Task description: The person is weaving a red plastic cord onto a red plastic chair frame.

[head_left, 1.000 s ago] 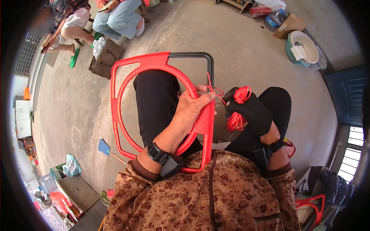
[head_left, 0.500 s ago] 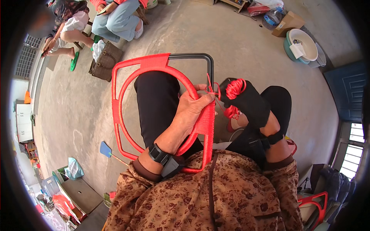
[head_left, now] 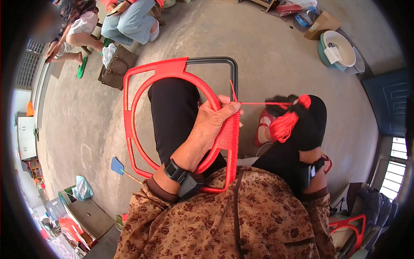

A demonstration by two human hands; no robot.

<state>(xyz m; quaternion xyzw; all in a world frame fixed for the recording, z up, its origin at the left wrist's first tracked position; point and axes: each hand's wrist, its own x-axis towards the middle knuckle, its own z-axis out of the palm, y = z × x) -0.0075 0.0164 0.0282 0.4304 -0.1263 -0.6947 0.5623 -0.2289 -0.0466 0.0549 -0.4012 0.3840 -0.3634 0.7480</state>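
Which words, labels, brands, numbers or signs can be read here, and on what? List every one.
None can be read.
Cardboard box: any marks are too small to read.
Red package: too small and blurred to read.
Dark device on the right wrist: a pale patch, too small to read.
Red-wrapped frame and red cord bundle: no lettering shows.

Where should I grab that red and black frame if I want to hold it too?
Probably by the upper left corner of the frame, coming from the left. The bar is slim there, and the round ring curves away, leaving a gap for your fingers. The left hand grips the opposite side, where red cord stretches tight to the right hand.
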